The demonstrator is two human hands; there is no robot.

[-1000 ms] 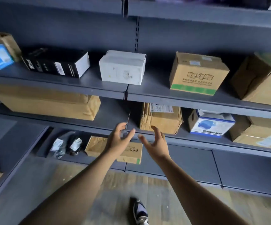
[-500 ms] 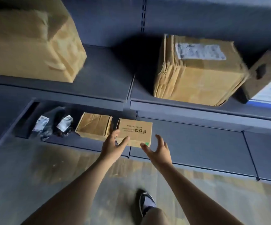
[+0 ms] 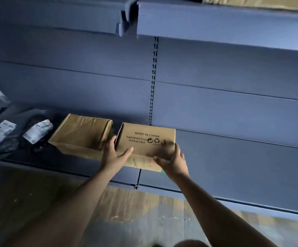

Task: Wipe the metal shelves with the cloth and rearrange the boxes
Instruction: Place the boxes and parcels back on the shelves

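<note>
Both hands now clasp the printed box (image 3: pixel 144 139), where half a second ago they hovered spread just short of it: left hand (image 3: pixel 113 155) curled round its left end, right hand (image 3: pixel 173 160) round its right. It sits at the bottom shelf's (image 3: pixel 233 166) front edge, just beside a plain box (image 3: pixel 80 132), packets (image 3: pixel 37 131) farther left.

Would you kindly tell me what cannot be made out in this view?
Head view:
printed box: front corners hidden by the left hand and right hand.
bag labels: too small, blurred.
cardboard up top: cut off by the upper edge.
cloth: not in view.
</note>
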